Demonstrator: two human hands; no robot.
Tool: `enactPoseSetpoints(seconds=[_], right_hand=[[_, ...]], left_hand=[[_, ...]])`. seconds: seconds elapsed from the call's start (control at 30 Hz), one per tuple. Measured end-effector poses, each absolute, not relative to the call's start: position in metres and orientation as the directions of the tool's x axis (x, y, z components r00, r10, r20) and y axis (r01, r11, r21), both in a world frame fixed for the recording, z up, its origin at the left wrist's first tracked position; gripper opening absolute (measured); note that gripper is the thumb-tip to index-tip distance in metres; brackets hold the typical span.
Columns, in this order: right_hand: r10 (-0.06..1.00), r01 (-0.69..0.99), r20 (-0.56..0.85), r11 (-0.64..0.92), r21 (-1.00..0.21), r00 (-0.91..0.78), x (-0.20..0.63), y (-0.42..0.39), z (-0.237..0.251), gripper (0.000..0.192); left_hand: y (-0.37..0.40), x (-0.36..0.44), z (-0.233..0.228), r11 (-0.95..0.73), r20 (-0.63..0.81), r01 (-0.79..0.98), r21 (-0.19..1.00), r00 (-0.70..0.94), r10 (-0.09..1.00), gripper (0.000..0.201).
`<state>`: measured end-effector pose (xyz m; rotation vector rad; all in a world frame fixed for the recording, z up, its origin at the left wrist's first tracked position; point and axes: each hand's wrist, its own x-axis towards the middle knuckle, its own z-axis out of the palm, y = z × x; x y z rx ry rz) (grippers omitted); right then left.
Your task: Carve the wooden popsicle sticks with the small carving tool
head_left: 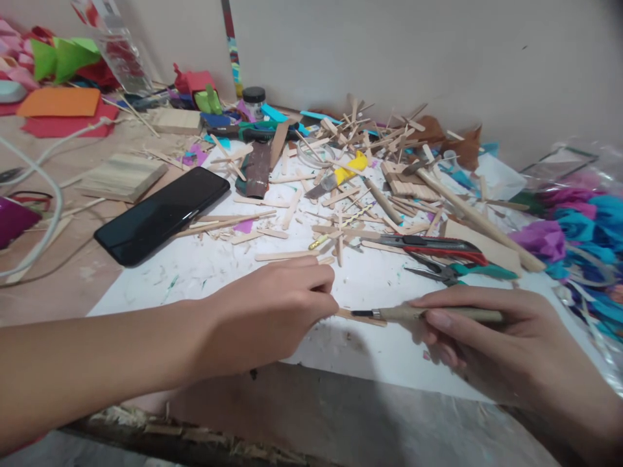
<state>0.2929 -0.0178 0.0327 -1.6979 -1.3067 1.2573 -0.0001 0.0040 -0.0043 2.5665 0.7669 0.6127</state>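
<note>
My left hand [287,305] is closed on one end of a thin wooden craft stick [363,318], pressing it down on the white paper [160,292]. The stick's other end sticks out to the right. My right hand [491,337] holds a carving knife [402,314] by its wooden handle, much like a pen. Its short dark blade lies along the protruding part of the stick, pointing toward my left fingers. Whether the blade bites into the wood I cannot tell. My left fingertips and the stick's held end are hidden.
Behind my hands lie a red and black box cutter [433,245], green-handled pliers [462,271], a yellow cutter [341,175] and a heap of wooden sticks [360,126]. A black phone [163,214] lies left. Crepe paper [584,227] is piled right. The table's front edge is near.
</note>
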Motion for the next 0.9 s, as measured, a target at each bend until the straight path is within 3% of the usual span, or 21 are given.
enactPoseSetpoints(seconds=[0.2, 0.3, 0.4, 0.5, 0.6, 0.73, 0.9], right_hand=[[0.999, 0.615, -0.043, -0.026, -0.788, -0.013, 0.304, -0.020, 0.035, 0.031], [0.988, 0.583, -0.153, -0.104, -0.806, -0.035, 0.304, -0.020, 0.035, 0.036], [0.955, 0.428, -0.294, -0.252, -0.868, -0.033, 0.296, -0.020, 0.033, 0.038], [0.944, 0.304, -0.327, -0.323, -0.896, 0.038, 0.292, -0.019, 0.032, 0.035], [0.963, 0.427, -0.265, -0.257, -0.867, 0.042, 0.302, -0.015, 0.032, 0.038], [0.997, 0.628, -0.071, -0.049, -0.776, -0.009, 0.321, -0.009, 0.033, 0.034], [1.000, 0.652, -0.003, -0.017, -0.758, 0.023, 0.318, -0.019, 0.038, 0.044]], left_hand=[[0.004, 0.000, -0.006, -0.760, 0.282, 0.428, 0.488, 0.747, 0.602, 0.031], [0.004, 0.001, -0.006, -0.759, 0.292, 0.421, 0.497, 0.742, 0.603, 0.031], [0.004, 0.001, -0.006, -0.760, 0.309, 0.413, 0.503, 0.735, 0.604, 0.033], [0.004, 0.000, -0.006, -0.755, 0.304, 0.421, 0.502, 0.732, 0.610, 0.032], [0.003, 0.000, -0.003, -0.741, 0.281, 0.435, 0.512, 0.730, 0.623, 0.032], [-0.002, 0.000, 0.003, -0.753, 0.267, 0.443, 0.486, 0.745, 0.611, 0.031], [-0.016, 0.001, 0.004, -0.783, 0.270, 0.415, 0.463, 0.775, 0.571, 0.029]])
